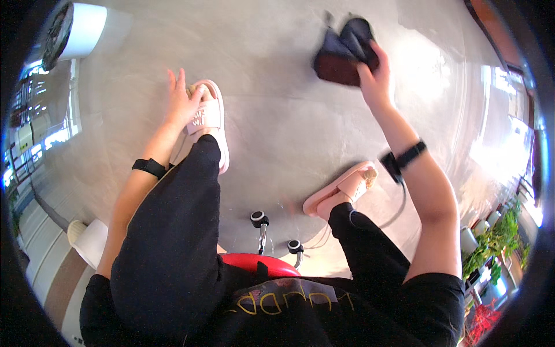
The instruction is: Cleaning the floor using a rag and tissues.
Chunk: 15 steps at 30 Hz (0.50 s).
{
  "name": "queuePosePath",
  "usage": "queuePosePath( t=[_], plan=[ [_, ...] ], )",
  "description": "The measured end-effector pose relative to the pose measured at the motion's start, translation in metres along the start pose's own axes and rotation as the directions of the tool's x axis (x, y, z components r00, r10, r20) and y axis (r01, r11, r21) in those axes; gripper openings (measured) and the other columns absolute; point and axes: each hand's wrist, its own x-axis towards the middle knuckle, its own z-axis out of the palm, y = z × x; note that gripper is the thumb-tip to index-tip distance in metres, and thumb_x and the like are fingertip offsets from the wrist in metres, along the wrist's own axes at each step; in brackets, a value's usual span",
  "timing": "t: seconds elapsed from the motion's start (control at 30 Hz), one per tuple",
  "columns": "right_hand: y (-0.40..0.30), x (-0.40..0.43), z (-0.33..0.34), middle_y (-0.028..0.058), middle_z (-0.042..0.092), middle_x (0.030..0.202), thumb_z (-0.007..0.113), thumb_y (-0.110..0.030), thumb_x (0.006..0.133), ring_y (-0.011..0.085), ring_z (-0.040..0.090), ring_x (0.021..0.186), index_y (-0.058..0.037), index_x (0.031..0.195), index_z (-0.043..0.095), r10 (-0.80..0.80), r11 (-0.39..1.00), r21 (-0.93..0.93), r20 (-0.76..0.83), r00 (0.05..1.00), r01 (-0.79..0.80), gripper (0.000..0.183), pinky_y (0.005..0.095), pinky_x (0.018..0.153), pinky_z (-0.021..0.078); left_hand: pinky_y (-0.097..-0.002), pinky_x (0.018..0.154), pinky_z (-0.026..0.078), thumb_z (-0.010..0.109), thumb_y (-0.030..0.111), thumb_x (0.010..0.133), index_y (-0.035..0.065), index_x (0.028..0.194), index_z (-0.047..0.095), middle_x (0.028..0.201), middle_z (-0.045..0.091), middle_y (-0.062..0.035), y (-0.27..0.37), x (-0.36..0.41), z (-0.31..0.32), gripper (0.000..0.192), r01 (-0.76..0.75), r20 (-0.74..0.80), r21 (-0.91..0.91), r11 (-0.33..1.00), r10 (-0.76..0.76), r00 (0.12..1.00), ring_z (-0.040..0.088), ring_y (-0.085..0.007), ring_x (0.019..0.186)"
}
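My right hand (376,73) grips a dark item (340,56) by its right edge, up and away from my feet. The item is black with a dark reddish-brown lower face; motion blur hides what exactly it is. My left hand (183,96) has its fingers apart with nothing in them, over the outer side of a pink slide sandal (210,113) on my left foot. Whether it touches the slide or the toes, I cannot tell. The other pink slide sandal (349,184) is on my right foot, turned outward. Black straps circle both forearms.
Beneath me is a red stool seat (260,264) with chrome legs and casters (259,219). A white planter (84,32) stands at the upper left, another white pot (91,243) at the lower left. Potted green plants (498,234) line the right. A grey cable (401,208) hangs by my right forearm.
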Motion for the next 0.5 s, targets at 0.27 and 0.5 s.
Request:
queuePosePath(
  t=[0.27,0.5],
  plan=[
    [-0.031,-0.082,-0.015,0.0328,0.024,0.136,0.064,-0.040,0.069,0.0498,0.030,0.123,-0.0024,0.144,0.019,0.661,0.473,-0.714,-0.098,0.744,-0.515,0.096,0.0534,0.104,0.0300,-0.0415,0.112,0.024,0.067,0.028,0.082,0.0023,0.145,0.021,0.151,0.005,-0.0279,0.009,0.014,-0.037,0.082,0.018,0.005,-0.085,0.996,-0.018,1.000,0.013,-0.0415,0.140],
    [-0.073,0.024,0.037,0.0272,0.041,0.125,0.061,-0.018,0.070,0.0402,0.043,0.116,0.0001,0.134,0.040,0.412,0.876,-0.300,0.054,0.910,-0.379,0.069,0.0436,0.102,0.0359,-0.0485,0.111,0.024,0.071,0.030,0.079,0.0041,0.146,0.019,0.152,0.003,-0.0262,0.053,0.047,-0.053,0.089,-0.076,0.113,0.037,0.996,0.071,0.991,0.012,-0.0389,0.141]
  ],
)
